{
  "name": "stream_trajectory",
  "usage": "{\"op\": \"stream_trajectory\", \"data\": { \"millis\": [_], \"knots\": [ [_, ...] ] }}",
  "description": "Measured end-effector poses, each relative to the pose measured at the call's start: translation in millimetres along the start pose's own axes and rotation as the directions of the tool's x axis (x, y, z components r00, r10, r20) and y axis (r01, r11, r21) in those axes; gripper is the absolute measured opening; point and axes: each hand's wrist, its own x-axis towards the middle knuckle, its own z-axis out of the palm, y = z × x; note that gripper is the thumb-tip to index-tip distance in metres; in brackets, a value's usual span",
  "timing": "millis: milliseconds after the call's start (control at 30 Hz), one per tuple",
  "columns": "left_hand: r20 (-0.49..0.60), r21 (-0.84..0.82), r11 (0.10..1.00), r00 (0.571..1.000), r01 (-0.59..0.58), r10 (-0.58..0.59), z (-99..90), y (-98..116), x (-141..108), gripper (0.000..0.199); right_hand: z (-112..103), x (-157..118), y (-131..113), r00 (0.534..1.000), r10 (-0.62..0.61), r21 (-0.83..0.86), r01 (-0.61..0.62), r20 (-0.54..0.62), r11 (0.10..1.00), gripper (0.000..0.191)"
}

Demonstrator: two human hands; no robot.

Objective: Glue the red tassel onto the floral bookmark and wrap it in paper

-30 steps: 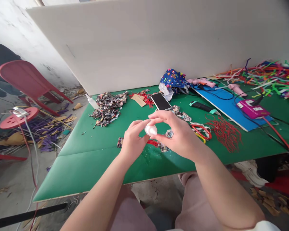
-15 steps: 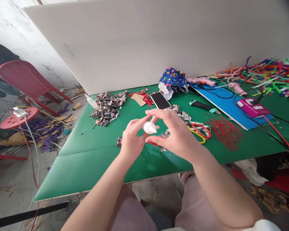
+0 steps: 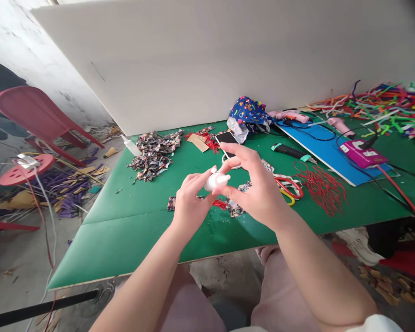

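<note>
My left hand point(image 3: 190, 203) is closed around a small white squeeze bottle point(image 3: 215, 181), gripping it between thumb and fingers above the table. The bottle's pointed nozzle faces right, towards my right hand point(image 3: 254, 184). That hand is curved, with its index finger and thumb apart, and the thumb tip is close to the bottle. Whether it touches the bottle is unclear. Beneath the hands lie patterned fabric pieces point(image 3: 235, 208) and red strings point(image 3: 220, 204), partly covered. A white-edged phone point(image 3: 227, 138) lies behind my right fingers.
On the green table point(image 3: 124, 249) are a heap of patterned scraps point(image 3: 152, 154), another white bottle point(image 3: 131, 146), scissors point(image 3: 292, 186), a utility knife point(image 3: 292, 152), red strings point(image 3: 323, 189), a blue board point(image 3: 327, 152), pink glue guns point(image 3: 292, 116) and a purple power box point(image 3: 363, 154). A red chair point(image 3: 38, 110) stands left.
My right hand has shifted slightly, its index finger rising and its thumb moving closer to the bottle. The bottle has turned a little, its nozzle now pointing further right.
</note>
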Motion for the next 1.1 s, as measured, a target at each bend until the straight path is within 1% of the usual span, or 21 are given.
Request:
{"op": "stream_trajectory", "data": {
  "millis": [67, 200, 300, 400, 467, 533, 633, 700, 800, 867, 933, 1000, 1067, 1100],
  "knots": [
    [-0.003, 0.014, 1.0, 1.0, 0.026, -0.026, 0.7, 0, -1, 0.028, -1, 0, 0, 1.0, -0.002, 0.039, 0.002, 0.012, 0.999, 0.05],
    [-0.001, -0.005, 0.999, 0.999, 0.048, -0.048, 1.9, 0, -2, 0.023, -4, 0, 0, 0.998, -0.008, 0.115, 0.001, 0.061, 0.993, 0.05],
    [0.014, -0.04, 0.999, 1.0, 0.02, -0.02, 2.1, 2, -3, 0.027, -2, 0, 1, 0.996, 0.003, 0.179, -0.018, 0.086, 0.984, 0.058],
    [0.036, -0.03, 0.999, 0.999, 0.024, -0.023, 2.3, 6, -5, 0.021, 2, 1, 5, 0.997, 0.068, 0.186, -0.072, 0.027, 0.98, 0.07],
    [0.051, -0.032, 0.998, 0.997, 0.058, -0.056, 3.0, 9, -6, 0.021, 3, 2, 9, 0.992, 0.126, 0.221, -0.12, -0.013, 0.968, 0.067],
    [0.071, -0.063, 0.992, 0.992, 0.112, -0.107, 4.0, 11, -8, 0.028, 3, 2, 12, 0.988, 0.153, 0.302, -0.153, 0.024, 0.941, 0.062],
    [0.123, -0.134, 0.974, 0.978, 0.183, -0.167, 5.5, 11, -11, 0.036, 1, 2, 16, 0.981, 0.128, 0.4, -0.177, 0.146, 0.899, 0.057],
    [0.141, -0.155, 0.968, 0.974, 0.198, -0.177, 6.0, 10, -13, 0.036, 1, 1, 18, 0.981, 0.124, 0.387, -0.174, 0.151, 0.905, 0.064],
    [0.123, -0.137, 0.975, 0.979, 0.177, -0.161, 6.5, 8, -16, 0.033, 5, 1, 18, 0.982, 0.175, 0.291, -0.186, 0.063, 0.939, 0.08],
    [0.11, -0.123, 0.977, 0.981, 0.172, -0.159, 7.0, 6, -18, 0.03, 8, 0, 17, 0.977, 0.208, 0.277, -0.21, 0.038, 0.937, 0.079],
    [0.11, -0.13, 0.974, 0.979, 0.185, -0.171, 7.9, 4, -19, 0.029, 9, 0, 16, 0.975, 0.215, 0.33, -0.224, 0.063, 0.917, 0.073],
    [0.117, -0.15, 0.968, 0.975, 0.204, -0.187, 8.7, 3, -20, 0.028, 9, 0, 15, 0.971, 0.2, 0.398, -0.238, 0.135, 0.886, 0.068],
    [0.122, -0.172, 0.962, 0.973, 0.213, -0.194, 9.3, 3, -21, 0.029, 9, -1, 15, 0.963, 0.185, 0.424, -0.254, 0.197, 0.869, 0.067],
    [0.119, -0.179, 0.96, 0.974, 0.214, -0.194, 9.4, 3, -21, 0.029, 9, -1, 15, 0.963, 0.186, 0.415, -0.252, 0.193, 0.874, 0.069]
  ]
}}
